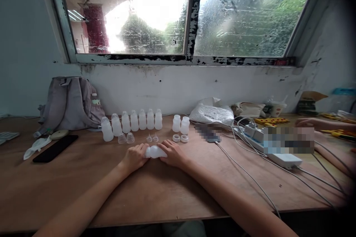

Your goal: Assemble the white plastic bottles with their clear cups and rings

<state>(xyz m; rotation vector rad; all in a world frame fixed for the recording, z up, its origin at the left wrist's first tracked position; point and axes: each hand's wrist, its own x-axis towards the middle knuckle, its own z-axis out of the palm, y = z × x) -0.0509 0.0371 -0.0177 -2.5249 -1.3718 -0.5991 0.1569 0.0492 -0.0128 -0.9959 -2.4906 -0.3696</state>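
Observation:
A small translucent white baby bottle (156, 151) lies sideways between my two hands, just above or on the table; which I cannot tell. My left hand (135, 157) has its fingers closed around the clear cap end. Wrapped on the wider body end is my right hand (172, 154). Just beyond them, two clear teats (152, 138) sit side by side. Two clear dome caps (126, 138) stand to their left, and two white collar rings (180, 138) lie to their right. Behind, several capped bottles (134, 120) form a row, with two uncapped bottles (180, 124) farther right.
At left are a grey backpack (71, 102) and a black phone (55, 148). A silvery plastic bag (213, 113), a white power strip (283, 158) and trailing cables (244, 174) occupy the right. Another person's arm (330, 124) reaches in at far right. The wooden table's front edge (155, 222) is near me.

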